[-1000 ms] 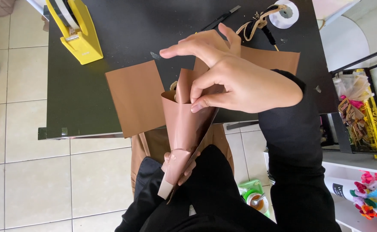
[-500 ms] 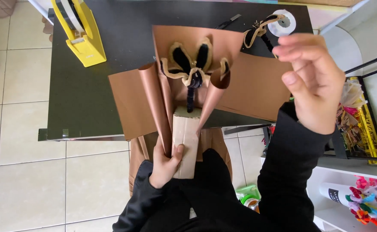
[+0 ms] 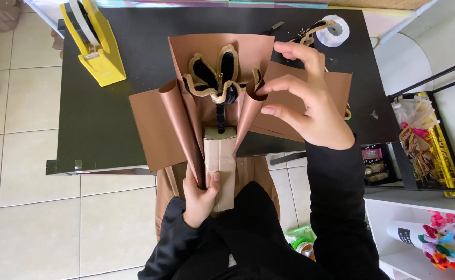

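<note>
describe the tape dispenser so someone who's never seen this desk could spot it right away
Start at the black table and go to its far left corner. The tape dispenser stands there, beyond the brown paper, well away from both hands. It is the only bright yellow thing on the table, a wedge holding an upright roll, unlike the flat white ribbon spool at the far right.

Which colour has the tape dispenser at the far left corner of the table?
The tape dispenser is bright yellow; the head view shows it clearly.
</note>
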